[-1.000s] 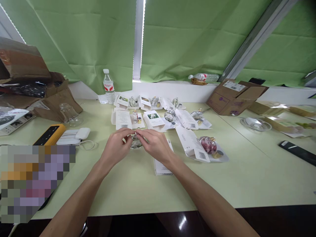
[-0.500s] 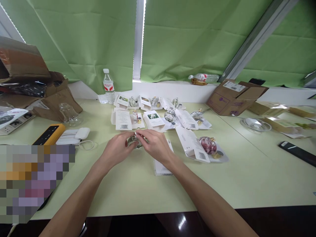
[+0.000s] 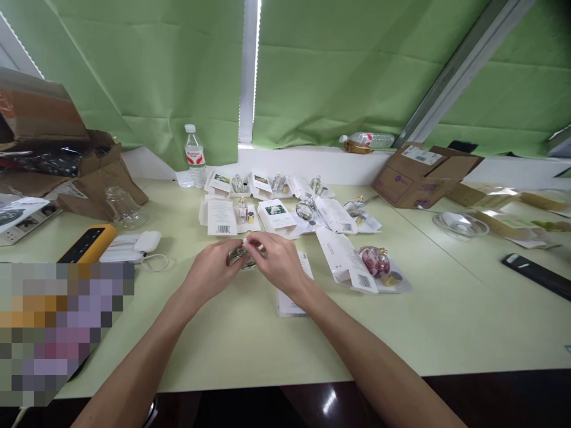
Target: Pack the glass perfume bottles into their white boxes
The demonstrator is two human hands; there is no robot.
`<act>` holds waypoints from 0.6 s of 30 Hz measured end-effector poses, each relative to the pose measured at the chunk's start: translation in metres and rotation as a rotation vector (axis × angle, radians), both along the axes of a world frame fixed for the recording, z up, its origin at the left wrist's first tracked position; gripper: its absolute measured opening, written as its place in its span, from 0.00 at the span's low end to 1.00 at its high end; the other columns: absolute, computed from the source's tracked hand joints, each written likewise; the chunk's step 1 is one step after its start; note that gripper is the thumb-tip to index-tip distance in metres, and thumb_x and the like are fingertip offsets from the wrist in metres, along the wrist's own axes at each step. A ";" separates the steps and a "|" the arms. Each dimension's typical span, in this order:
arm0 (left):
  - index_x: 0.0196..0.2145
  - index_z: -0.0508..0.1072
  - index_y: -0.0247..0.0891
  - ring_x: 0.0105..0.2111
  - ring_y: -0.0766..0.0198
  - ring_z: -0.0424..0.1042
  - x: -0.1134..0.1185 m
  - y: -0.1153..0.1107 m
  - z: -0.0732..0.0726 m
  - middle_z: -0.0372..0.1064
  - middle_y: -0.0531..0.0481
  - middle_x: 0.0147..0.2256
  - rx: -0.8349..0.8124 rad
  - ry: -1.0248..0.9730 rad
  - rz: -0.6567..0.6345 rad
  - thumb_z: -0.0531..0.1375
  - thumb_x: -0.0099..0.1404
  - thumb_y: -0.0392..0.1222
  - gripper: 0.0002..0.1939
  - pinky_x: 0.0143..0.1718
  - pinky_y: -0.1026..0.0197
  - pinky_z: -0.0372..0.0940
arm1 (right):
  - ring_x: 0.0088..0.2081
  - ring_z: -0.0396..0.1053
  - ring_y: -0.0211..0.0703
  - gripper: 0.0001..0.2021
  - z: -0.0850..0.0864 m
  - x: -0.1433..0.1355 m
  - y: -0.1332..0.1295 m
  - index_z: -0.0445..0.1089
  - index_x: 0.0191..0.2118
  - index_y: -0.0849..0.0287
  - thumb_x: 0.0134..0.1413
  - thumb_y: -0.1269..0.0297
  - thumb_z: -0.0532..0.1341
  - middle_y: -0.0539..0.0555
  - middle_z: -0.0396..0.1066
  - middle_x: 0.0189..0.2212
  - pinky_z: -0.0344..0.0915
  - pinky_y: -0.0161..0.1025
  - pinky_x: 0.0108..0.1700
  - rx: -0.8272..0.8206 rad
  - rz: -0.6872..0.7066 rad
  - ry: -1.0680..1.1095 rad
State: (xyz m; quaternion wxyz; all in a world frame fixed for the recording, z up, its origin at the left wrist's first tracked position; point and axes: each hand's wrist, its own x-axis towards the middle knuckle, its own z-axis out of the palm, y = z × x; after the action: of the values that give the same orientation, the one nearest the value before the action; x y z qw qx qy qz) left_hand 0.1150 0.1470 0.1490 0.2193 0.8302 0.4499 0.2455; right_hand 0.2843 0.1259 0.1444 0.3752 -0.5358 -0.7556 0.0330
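Note:
A small glass bottle (image 3: 243,259) stands between my hands over the middle of the table, partly hidden by fingers. My left hand (image 3: 215,266) is wrapped round its left side. Fingers of my right hand (image 3: 279,261) pinch at the bottle's top, where a small white piece shows. Under my right wrist lies a white box (image 3: 289,304). To the right, an opened white carton (image 3: 342,257) lies beside a round dark-red bottle (image 3: 375,262) with a gold cap (image 3: 392,279).
Several opened cartons with glass bottles stand behind my hands, such as a white carton (image 3: 222,216). A water bottle (image 3: 194,156) stands behind them. Cardboard boxes (image 3: 395,178) flank the work area. At left lies an orange-black device (image 3: 87,244); at far right, a black object (image 3: 537,274).
My right fingertips have shifted slightly at the bottle's top. The camera view has moved very slightly; otherwise the objects stay where they were.

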 end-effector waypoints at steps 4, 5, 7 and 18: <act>0.44 0.72 0.46 0.25 0.64 0.65 0.000 0.000 0.001 0.72 0.53 0.34 -0.009 -0.013 -0.011 0.52 0.67 0.48 0.12 0.29 0.63 0.60 | 0.37 0.73 0.41 0.07 -0.002 0.000 0.001 0.72 0.39 0.55 0.62 0.61 0.58 0.50 0.77 0.35 0.66 0.35 0.38 -0.018 -0.006 0.074; 0.43 0.73 0.46 0.26 0.64 0.65 0.000 0.000 0.001 0.72 0.53 0.34 -0.012 -0.019 -0.018 0.52 0.67 0.48 0.12 0.29 0.63 0.60 | 0.37 0.73 0.41 0.07 -0.002 0.000 0.001 0.72 0.39 0.54 0.62 0.61 0.58 0.50 0.77 0.35 0.66 0.35 0.38 -0.023 -0.003 0.090; 0.42 0.73 0.45 0.26 0.64 0.66 0.000 0.001 0.001 0.73 0.53 0.34 -0.021 -0.033 -0.033 0.53 0.67 0.49 0.12 0.30 0.62 0.60 | 0.37 0.73 0.41 0.07 -0.002 0.001 0.000 0.73 0.41 0.54 0.61 0.61 0.59 0.50 0.77 0.35 0.67 0.36 0.38 -0.030 0.014 0.123; 0.42 0.74 0.44 0.28 0.64 0.68 0.000 0.000 0.005 0.74 0.53 0.35 -0.083 -0.104 -0.069 0.54 0.66 0.47 0.12 0.31 0.63 0.61 | 0.39 0.73 0.41 0.09 0.011 0.006 -0.001 0.77 0.40 0.52 0.61 0.68 0.58 0.49 0.78 0.36 0.65 0.36 0.39 -0.098 0.175 0.220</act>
State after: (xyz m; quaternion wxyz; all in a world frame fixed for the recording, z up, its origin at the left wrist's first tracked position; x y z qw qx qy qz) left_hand 0.1148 0.1474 0.1537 0.2848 0.8215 0.4189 0.2619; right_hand 0.2898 0.1253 0.1550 0.4248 -0.4786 -0.7514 0.1609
